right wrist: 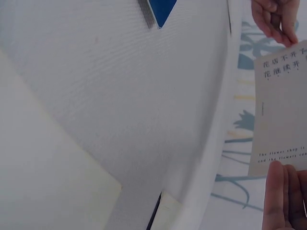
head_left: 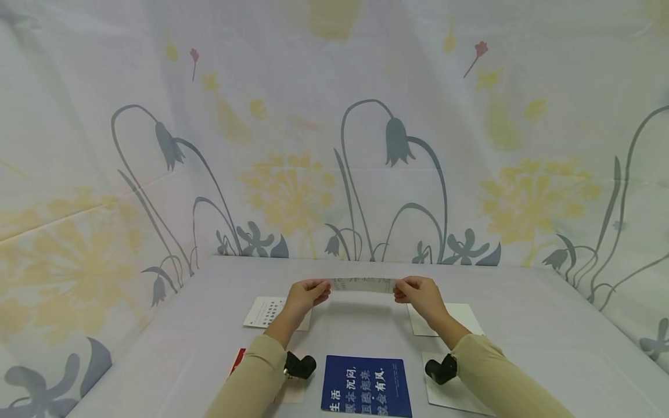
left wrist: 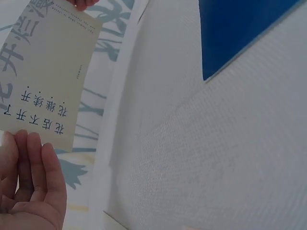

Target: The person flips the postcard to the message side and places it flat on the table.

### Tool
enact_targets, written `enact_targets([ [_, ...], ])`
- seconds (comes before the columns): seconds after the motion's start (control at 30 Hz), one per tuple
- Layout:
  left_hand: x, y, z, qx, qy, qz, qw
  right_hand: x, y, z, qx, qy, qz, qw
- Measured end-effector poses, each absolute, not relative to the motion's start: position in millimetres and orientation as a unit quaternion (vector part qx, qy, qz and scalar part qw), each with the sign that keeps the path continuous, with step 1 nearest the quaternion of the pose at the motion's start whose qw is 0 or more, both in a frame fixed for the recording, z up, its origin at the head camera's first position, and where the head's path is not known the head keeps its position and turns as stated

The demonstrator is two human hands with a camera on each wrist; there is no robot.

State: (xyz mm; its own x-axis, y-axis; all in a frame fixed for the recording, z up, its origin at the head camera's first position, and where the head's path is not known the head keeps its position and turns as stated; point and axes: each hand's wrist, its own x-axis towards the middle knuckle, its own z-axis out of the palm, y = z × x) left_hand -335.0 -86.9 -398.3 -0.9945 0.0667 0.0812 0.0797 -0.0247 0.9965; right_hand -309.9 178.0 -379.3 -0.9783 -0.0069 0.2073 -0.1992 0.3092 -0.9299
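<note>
Printed card is hanging above the table, spanning the gap between the two hands, long axis running left-right. Neither hand is nearer: left hand is pinching the left end, right hand is pinching the right end, thumbs and fingers closing on it. Card is showing narrow from the head view, so it's probably tilting; its top edge is bowing slightly. Blue book is lying below on the table, closer to the person, between the forearms. Both arms are extending forward and angling inward, hands about level.
</note>
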Motion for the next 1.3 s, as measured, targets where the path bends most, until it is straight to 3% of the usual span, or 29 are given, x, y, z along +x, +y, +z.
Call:
enact_targets([
  [0.5,-328.9,-90.6,-391.1,-0.047,-0.669,-0.741,-0.039,-309.1,176.2,-380.4,0.046,-0.800,0.592,0.084],
  [1.3,-327.9,-91.0,-397.2,0.013,-0.715,-0.698,-0.032,-305.6,172.4,-385.2,0.022,-0.812,0.579,0.074],
])
